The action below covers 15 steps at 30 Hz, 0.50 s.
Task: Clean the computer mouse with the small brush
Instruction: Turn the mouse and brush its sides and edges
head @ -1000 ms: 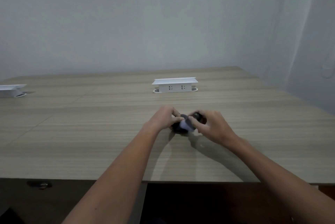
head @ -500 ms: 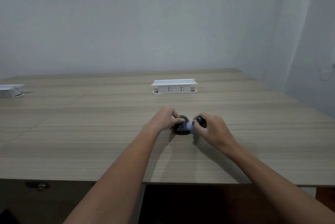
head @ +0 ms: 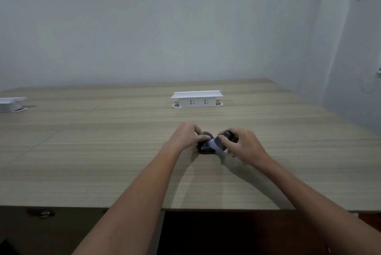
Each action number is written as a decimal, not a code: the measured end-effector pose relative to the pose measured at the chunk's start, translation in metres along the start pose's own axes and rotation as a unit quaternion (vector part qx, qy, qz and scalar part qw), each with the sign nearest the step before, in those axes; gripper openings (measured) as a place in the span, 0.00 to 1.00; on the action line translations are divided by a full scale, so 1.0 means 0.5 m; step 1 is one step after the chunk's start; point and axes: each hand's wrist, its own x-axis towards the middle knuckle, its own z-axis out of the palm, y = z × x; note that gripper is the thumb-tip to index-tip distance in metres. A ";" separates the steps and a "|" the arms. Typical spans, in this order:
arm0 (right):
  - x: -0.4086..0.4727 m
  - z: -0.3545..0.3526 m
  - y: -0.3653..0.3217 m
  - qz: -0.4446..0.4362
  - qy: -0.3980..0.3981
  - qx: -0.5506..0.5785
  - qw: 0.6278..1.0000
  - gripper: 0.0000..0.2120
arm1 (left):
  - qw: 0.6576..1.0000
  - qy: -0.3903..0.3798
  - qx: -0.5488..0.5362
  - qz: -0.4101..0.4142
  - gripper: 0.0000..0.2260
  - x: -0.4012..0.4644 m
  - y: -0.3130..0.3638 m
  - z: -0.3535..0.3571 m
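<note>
A dark computer mouse [head: 204, 147] lies on the wooden table [head: 103, 162], near its middle. My left hand [head: 186, 136] grips the mouse from the left, fingers curled over its far side. My right hand [head: 243, 146] holds a small brush [head: 221, 141] with a dark handle and pale bristles. The bristles rest on the mouse's right side. Most of the mouse's top is hidden by my fingers and the brush.
A white raised socket box [head: 196, 99] stands on the table behind the hands. A second white socket box [head: 11, 104] sits at the far left edge of view. The table's front edge [head: 185, 209] runs below my forearms; walls close the back and right.
The right hand has shifted the brush slightly across the mouse's right side. The left hand keeps its grip. The view has tilted down a little.
</note>
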 end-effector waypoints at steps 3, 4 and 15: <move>0.021 -0.014 0.027 0.041 0.036 -0.037 0.998 0.06 | 1.000 0.004 -0.023 -0.013 0.13 0.000 -0.005 0.006; 0.026 -0.018 0.032 0.052 0.041 -0.031 0.997 0.06 | 0.999 0.009 -0.039 -0.023 0.13 0.000 -0.008 0.009; 0.043 0.007 0.015 0.077 -0.063 0.036 0.994 0.11 | 0.991 -0.051 -0.122 -0.034 0.21 -0.015 -0.022 -0.004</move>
